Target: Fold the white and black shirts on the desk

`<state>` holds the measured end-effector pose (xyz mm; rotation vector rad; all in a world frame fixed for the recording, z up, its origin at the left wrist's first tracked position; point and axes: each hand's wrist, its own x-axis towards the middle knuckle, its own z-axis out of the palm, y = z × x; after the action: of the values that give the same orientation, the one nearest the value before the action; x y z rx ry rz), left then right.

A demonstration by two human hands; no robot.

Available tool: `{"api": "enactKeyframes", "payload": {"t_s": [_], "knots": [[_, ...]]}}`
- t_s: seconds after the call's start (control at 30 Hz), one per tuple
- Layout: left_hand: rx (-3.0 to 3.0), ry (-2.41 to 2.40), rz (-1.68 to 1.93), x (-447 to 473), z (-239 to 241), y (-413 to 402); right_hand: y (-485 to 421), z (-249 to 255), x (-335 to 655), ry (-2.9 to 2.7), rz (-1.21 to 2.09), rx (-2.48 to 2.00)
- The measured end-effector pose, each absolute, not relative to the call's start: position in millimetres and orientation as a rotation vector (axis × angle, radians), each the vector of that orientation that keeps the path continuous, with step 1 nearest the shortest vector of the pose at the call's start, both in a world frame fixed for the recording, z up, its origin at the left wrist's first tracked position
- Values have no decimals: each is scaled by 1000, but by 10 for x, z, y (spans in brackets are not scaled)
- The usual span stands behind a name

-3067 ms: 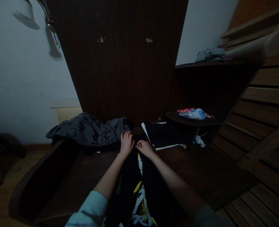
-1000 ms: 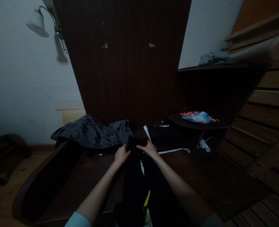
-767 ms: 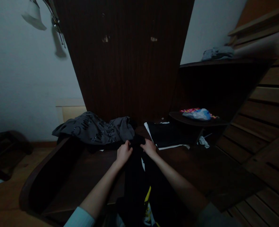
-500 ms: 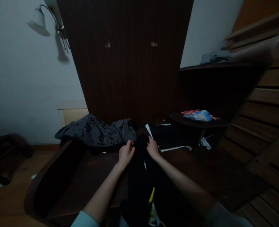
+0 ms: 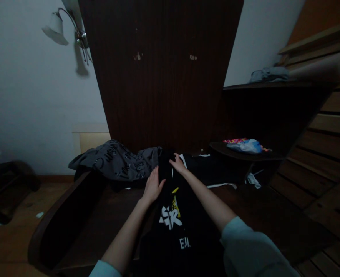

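Note:
A black garment (image 5: 198,231) with white letters and a yellow print lies lengthwise in front of me, reaching from the near edge toward the dark wooden panel. My left hand (image 5: 153,186) rests along its left side, fingers stretched out and thumb apart. Farther up, my right hand (image 5: 178,164) lies on the garment's far part with its fingers spread and bent a little. Whether the garment is a T-shirt or a sweatshirt I cannot tell in the dim light.
Left of the garment lies a heaped grey cloth with dark lettering (image 5: 123,161). Dark folded cloth with white edges (image 5: 210,169) is on the right. A corner shelf (image 5: 244,155) holds a plastic bag (image 5: 246,146). A wall lamp (image 5: 56,30) hangs upper left.
Both hands have loosened from the pinched far end and now lie flat on the garment. The garment has shifted away from me, bringing its white and yellow print into view.

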<state>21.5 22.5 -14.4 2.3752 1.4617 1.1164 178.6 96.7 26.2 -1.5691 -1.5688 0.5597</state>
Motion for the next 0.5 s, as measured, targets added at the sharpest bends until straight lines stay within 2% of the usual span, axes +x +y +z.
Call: {"api": "enactKeyframes", "payload": {"t_s": [0.13, 0.33, 0.5], "knots": [[2319, 1603, 987, 180, -52, 136, 917, 116, 1795, -1754, 623, -1618], [2173, 1869, 854, 211, 8, 91, 419, 212, 1804, -2001, 146, -1761], [2116, 1968, 741, 224, 28, 75, -208, 38, 1684, -2277, -32, -1794]]}}
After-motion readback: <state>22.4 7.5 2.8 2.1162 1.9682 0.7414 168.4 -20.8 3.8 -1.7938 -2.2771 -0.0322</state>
